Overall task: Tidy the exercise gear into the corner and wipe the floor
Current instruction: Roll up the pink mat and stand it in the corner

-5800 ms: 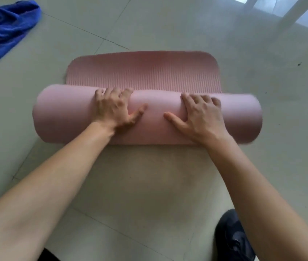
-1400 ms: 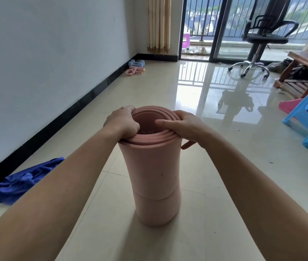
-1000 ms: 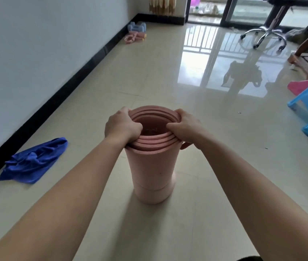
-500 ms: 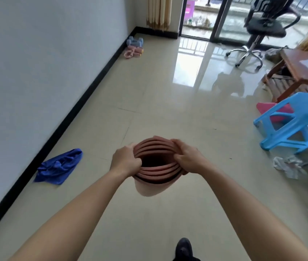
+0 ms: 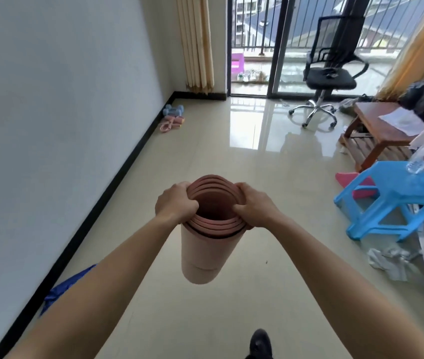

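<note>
**Mat** (image 5: pixel 200 252), rolled, one: pink foam, held upright, clear of the floor. Judged light, soft and springy, apt to loosen or telescope, so best taken at the top rim.
**Left hand** (image 5: pixel 175 207), **right hand** (image 5: pixel 255 209): one on each side of the mat, fingers curled over its rim, gripping.
**Far beyond the mat:** dumbbells (image 5: pixel 173 110), apparently two; pink band (image 5: pixel 170 124), one.
**Left of the mat:** blue cloth (image 5: pixel 60 291), one.

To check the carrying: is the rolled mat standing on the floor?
No, the left hand and right hand grip the mat by its top rim, and its bottom hangs above the floor.
</note>
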